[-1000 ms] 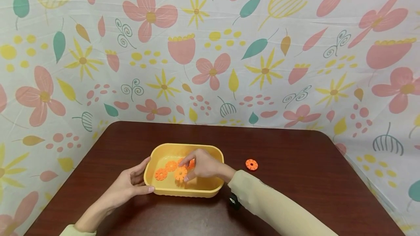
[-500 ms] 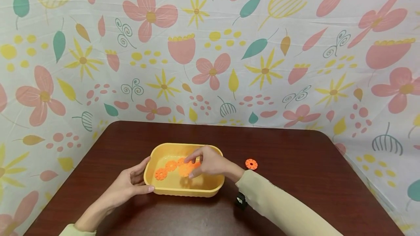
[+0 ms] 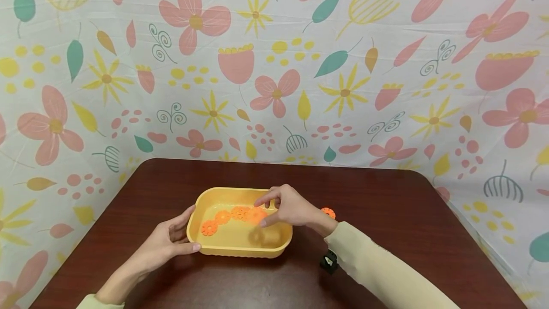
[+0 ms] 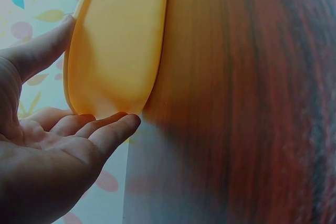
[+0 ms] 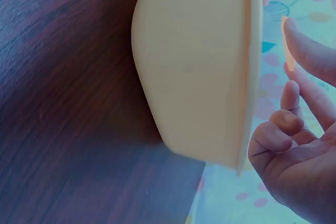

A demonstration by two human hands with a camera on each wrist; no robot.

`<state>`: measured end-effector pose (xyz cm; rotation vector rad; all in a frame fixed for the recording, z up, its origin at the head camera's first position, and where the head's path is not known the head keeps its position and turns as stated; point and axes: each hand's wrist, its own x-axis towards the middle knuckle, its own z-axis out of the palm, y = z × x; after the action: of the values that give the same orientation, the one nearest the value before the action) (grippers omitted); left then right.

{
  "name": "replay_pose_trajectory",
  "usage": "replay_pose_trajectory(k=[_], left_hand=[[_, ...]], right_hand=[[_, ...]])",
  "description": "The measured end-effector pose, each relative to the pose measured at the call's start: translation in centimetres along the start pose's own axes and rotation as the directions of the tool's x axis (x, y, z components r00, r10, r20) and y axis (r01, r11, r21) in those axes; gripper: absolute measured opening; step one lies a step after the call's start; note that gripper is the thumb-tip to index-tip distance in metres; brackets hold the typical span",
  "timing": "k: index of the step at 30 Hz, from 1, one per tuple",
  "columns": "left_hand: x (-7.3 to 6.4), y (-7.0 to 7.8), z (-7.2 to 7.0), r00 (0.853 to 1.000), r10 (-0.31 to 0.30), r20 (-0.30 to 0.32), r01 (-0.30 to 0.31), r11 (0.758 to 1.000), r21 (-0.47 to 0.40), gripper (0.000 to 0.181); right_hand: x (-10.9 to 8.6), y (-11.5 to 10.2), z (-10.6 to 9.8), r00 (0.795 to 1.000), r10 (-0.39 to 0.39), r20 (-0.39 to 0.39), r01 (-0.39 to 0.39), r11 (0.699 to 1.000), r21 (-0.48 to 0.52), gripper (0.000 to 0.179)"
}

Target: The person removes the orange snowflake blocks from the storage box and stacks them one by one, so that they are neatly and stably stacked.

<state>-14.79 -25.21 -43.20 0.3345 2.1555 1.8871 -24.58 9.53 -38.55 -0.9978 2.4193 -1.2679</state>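
- Backdrop: the flower-printed cloth [image 3: 276, 61] hangs behind everything; I leave it out of my planning.
- The dark wooden bench [image 3: 386, 218] carries all I'm working with.
- On it sits the yellow tray [image 3: 240, 252], upright, with orange discs in it.
- My left hand [image 3: 165, 242] grips the tray's left end, thumb at the near corner, fingers along the end wall; I read that as steadying it.
- My right hand [image 3: 293, 206] is over the tray's right part, thumb and forefinger pinching one disc, the other fingers curled loosely.
- That held disc [image 5: 287, 45] shows edge-on, above the rim. I judge the step in hand to be lifting or carrying it; the next move calls for a firm pinch and enough height to clear the wall.
- Several resting discs [image 3: 222, 217] lie on the tray floor, some overlapping; I can't count them surely.
- One outside disc [image 3: 329, 211] lies right of the tray, partly behind my wrist, so I'd mind that arm.
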Motion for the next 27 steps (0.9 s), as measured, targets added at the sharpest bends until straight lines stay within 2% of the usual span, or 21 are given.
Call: replay_pose_trajectory(k=[7,15,21,27], left_hand=[[0.0,-0.1,0.1,1.0,-0.01,-0.005,0.01,1.0,0.007,0.1],[-0.1,0.0,0.1,1.0,-0.01,0.002,0.01,1.0,0.011,0.1],[-0.1,0.1,0.1,1.0,-0.007,-0.005,0.007,1.0,0.016,0.1],[-0.1,0.1,0.2,1.0,-0.014,-0.006,0.014,1.0,0.016,0.101]], right_hand=[[-1.5,0.4,-1.7,0.999,-0.002,-0.042,0.003,1.0,0.024,0.04],[-3.3,1.9,-3.7,0.995,0.002,-0.095,0.003,0.999,0.052,0.041],[-4.6,3.2,-4.9,0.991,0.038,-0.127,-0.035,0.999,0.03,0.039],[-6.2,4.5,-6.2,0.981,0.103,-0.162,-0.105,0.994,-0.004,0.036]])
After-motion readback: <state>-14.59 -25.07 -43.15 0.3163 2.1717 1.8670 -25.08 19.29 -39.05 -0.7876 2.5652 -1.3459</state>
